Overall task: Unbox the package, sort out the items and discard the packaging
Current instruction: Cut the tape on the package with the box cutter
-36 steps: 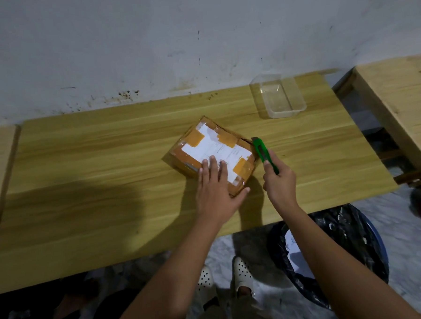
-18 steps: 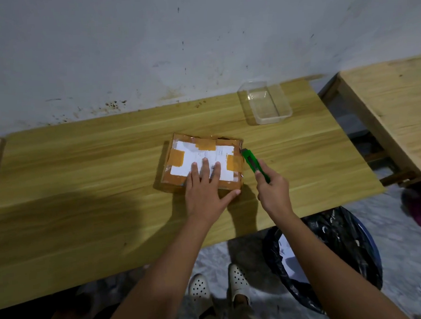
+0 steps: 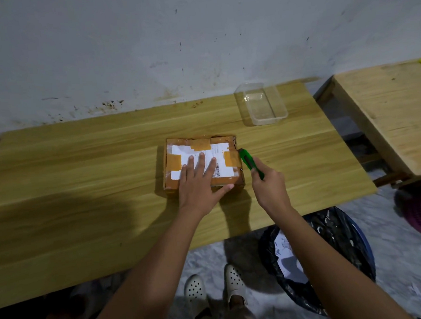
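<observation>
Nearest to me: two white perforated shoes [image 3: 195, 288] on the floor, and to their right a bin lined with a black bag [image 3: 335, 228], with white paper lying inside it. Both sit below the near edge of the wooden table [image 3: 83, 180].

On the table, the left hand [image 3: 197, 182] lies flat on top of the cardboard box [image 3: 231, 179]. Its fingers are straight and spread over the white shipping label [image 3: 182, 150], and its thumb stretches along the box's near edge. The right hand [image 3: 269, 186] is just beside the box's right side, fingers curled round a green utility knife [image 3: 250, 163]. The knife's tip points away from me and meets the box's right edge (touching or just short, I cannot tell). The box sits mid-table, flaps closed, with orange tape patches over the label's edges.

Further back, right of the box and well apart from it, a clear plastic container [image 3: 261, 105] stands upright near the wall [image 3: 150, 52]. A second wooden table [image 3: 392, 115] stands off to the right.
</observation>
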